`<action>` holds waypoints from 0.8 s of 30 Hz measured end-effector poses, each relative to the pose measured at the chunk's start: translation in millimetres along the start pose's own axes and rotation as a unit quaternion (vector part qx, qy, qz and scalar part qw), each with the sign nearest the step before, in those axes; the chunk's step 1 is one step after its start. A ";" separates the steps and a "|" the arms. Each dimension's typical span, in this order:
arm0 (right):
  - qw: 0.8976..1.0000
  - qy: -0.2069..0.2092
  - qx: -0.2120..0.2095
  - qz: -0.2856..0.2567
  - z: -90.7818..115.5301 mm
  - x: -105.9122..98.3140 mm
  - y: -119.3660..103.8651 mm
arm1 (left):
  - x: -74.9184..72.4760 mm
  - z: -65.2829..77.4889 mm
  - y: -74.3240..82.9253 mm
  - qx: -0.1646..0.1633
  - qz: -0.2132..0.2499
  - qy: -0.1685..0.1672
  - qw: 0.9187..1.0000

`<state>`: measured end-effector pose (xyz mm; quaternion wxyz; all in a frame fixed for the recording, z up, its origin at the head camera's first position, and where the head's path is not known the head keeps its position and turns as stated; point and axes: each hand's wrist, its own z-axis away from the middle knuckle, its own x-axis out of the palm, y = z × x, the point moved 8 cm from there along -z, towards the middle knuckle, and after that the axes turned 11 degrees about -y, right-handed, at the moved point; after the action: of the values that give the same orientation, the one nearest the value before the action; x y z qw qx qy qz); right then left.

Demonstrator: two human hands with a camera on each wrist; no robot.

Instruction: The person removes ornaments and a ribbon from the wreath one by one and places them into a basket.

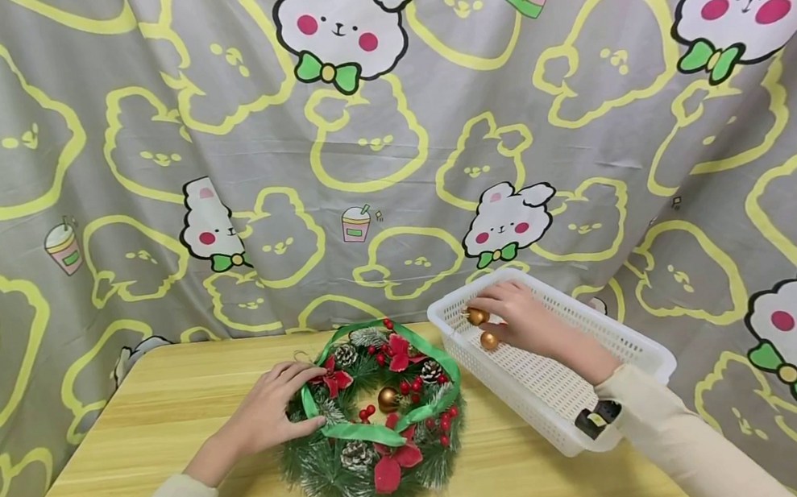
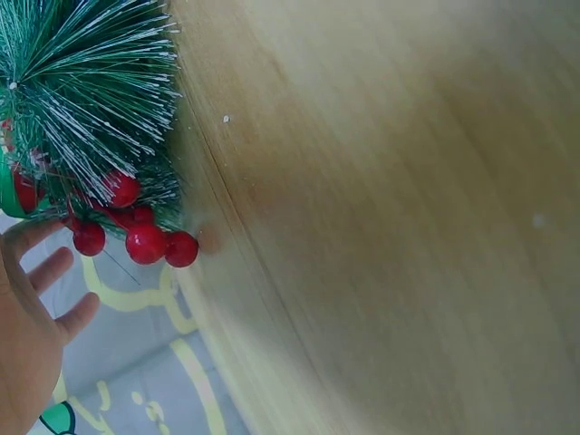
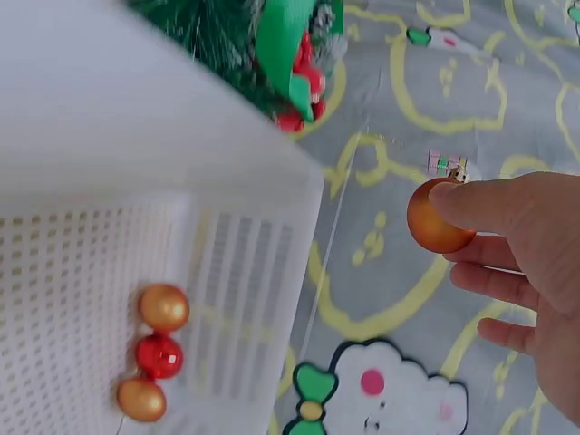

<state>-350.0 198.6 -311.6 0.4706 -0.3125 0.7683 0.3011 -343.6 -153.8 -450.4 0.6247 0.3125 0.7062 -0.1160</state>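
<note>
A Christmas wreath (image 1: 346, 481) with green ribbon, red flowers, pinecones and red berries (image 2: 146, 243) lies on the table. One copper-coloured ball (image 1: 388, 398) shows near the wreath's centre. My left hand (image 1: 270, 412) rests at the wreath's left side, fingers extended over its edge and thumb apart. Over the far end of a white plastic basket (image 1: 532, 404), my right hand (image 1: 522, 318) pinches a gold-orange Christmas ball (image 3: 440, 216) between thumb and fingers. Inside the basket, the right wrist view shows two more gold balls (image 3: 164, 307) with a red ball (image 3: 159, 356) between them.
The light wooden table (image 1: 187, 392) carries the wreath, with the basket standing right of it. A grey curtain (image 1: 389, 160) with yellow outlines and white cartoon animals hangs behind and at the sides. Both wrists wear dark straps under or over beige sleeves (image 1: 672, 422).
</note>
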 end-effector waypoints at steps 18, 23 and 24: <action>0.995 -0.008 0.096 0.016 26.1 24.5 78.7 | 1.2 -0.9 0.3 0.004 0.001 0.003 1.000; 0.992 -0.017 0.123 0.013 31.4 36.7 92.6 | 0.1 -0.1 1.2 0.006 0.006 0.005 1.000; 0.992 -0.019 0.126 0.013 32.4 39.8 94.9 | 0.0 -0.1 1.1 0.006 0.006 0.006 1.000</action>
<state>-419.5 274.5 -344.0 0.5169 -0.2350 0.7950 0.2137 -343.0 -152.9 -450.1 0.6193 0.3213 0.7072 -0.1145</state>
